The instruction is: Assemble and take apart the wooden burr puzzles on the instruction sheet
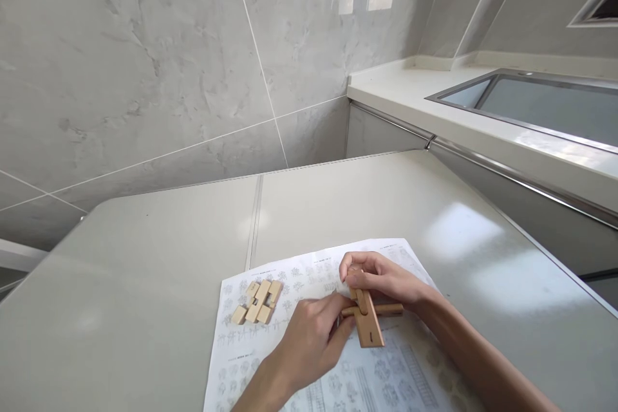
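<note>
Over a printed instruction sheet [309,270], both of my hands grip a partly joined wooden interlocking puzzle [369,328]. One flat wooden bar with a dark mark slants downward, and a thinner rod crosses it sideways. My left hand [313,335] pinches the puzzle's left side between thumb and fingers. At the upper end of the flat bar, my right hand [381,275] has its fingers curled round the wood. The fingers cover part of the joint. To the left on the sheet lie several pale notched wooden puzzle pieces [261,301], grouped close together.
The sheet rests on a pale table [159,257] with a seam running across its top. Behind it stands a grey tiled wall [159,64]. At the right are a white counter [400,85] and a metal-rimmed sink [531,100].
</note>
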Action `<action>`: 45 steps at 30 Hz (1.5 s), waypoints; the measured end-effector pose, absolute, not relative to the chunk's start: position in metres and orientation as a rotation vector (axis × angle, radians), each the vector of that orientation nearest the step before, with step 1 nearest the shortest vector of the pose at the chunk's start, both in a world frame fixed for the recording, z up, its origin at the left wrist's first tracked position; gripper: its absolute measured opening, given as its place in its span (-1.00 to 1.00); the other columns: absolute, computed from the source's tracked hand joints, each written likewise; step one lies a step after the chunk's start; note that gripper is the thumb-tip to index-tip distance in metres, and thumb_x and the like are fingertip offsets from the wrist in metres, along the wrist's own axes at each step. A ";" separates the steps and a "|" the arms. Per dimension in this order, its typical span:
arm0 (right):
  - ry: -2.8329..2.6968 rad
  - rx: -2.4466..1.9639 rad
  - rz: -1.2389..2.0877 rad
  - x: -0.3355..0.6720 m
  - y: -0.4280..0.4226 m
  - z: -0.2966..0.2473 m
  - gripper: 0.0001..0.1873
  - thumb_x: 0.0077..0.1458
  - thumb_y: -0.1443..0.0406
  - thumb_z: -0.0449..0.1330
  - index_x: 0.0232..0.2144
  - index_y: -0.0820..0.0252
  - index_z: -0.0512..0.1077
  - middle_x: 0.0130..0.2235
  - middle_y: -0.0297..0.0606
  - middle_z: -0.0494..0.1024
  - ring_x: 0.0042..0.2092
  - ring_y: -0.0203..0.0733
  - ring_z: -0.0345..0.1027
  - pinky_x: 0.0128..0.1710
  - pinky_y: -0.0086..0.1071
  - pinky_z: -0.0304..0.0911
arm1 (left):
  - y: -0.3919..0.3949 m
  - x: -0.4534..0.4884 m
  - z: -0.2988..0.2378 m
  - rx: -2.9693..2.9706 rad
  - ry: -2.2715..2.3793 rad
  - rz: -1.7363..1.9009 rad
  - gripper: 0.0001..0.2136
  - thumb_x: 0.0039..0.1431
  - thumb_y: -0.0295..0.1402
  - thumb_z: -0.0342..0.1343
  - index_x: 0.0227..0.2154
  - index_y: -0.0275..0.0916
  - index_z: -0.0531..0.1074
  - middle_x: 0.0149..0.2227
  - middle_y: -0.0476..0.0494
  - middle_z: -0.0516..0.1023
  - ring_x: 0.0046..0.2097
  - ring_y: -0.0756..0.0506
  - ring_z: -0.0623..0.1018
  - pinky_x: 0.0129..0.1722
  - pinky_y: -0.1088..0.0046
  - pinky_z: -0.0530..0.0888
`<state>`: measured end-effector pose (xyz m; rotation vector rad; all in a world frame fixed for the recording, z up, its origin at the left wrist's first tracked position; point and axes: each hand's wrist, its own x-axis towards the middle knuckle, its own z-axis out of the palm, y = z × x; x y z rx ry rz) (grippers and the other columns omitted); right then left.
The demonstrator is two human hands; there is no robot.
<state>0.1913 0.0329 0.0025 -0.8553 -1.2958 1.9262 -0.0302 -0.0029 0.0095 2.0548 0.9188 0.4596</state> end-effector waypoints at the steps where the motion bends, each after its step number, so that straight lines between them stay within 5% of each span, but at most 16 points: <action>1: -1.308 -0.857 1.926 0.192 0.033 0.002 -0.63 0.23 -0.02 0.38 -0.29 0.15 0.51 -0.51 -0.47 0.28 -0.49 -0.35 0.02 -0.48 -0.41 -0.04 | -0.003 -0.030 0.009 2.055 0.911 0.474 -0.79 0.52 -0.40 -0.05 -0.29 -0.19 0.39 -0.43 0.01 0.48 -0.48 0.00 0.35 -0.45 0.46 0.29; 23: -1.718 -0.912 2.021 0.223 0.041 -0.006 -0.61 0.33 -0.03 0.31 -0.11 0.17 0.51 -0.45 -0.45 0.38 -0.49 -0.37 0.11 -0.54 -0.48 0.00 | -0.003 -0.028 0.008 2.172 0.840 0.477 -0.83 0.54 -0.38 -0.05 -0.13 -0.20 0.45 -0.33 -0.03 0.60 -0.43 -0.02 0.48 -0.41 0.45 0.36; 45: -1.537 -0.877 2.243 0.229 0.040 0.003 -0.55 0.32 -0.08 0.29 -0.23 0.18 0.40 -0.55 -0.55 0.32 -0.63 -0.47 -0.07 -0.73 -0.57 -0.11 | 0.003 -0.032 0.015 1.819 0.874 0.476 -0.70 0.58 -0.20 -0.07 -0.19 -0.19 0.51 -0.32 -0.07 0.53 -0.33 -0.04 0.45 -0.31 0.45 0.37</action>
